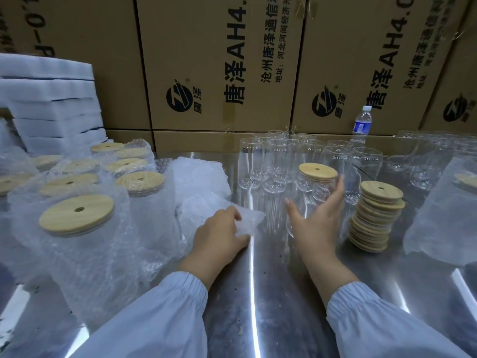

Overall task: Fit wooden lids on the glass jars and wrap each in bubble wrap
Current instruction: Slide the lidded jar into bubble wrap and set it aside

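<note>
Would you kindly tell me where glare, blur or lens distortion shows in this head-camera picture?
Head view: bright glare streaks run down the steel table; the right hand is motion-blurred at the fingertips beside the lidded jar; the left hand pinching the bubble wrap is sharper; the cardboard boxes lean and bow outward, a wide-angle effect; the empty glass jars behind are hard to separate.

bare steel table (pixel 258 293) lane in front, wrapped jars (pixel 85 244) crowding left, lid stack (pixel 374 218) right, empty glasses (pixel 273 164) behind
</note>
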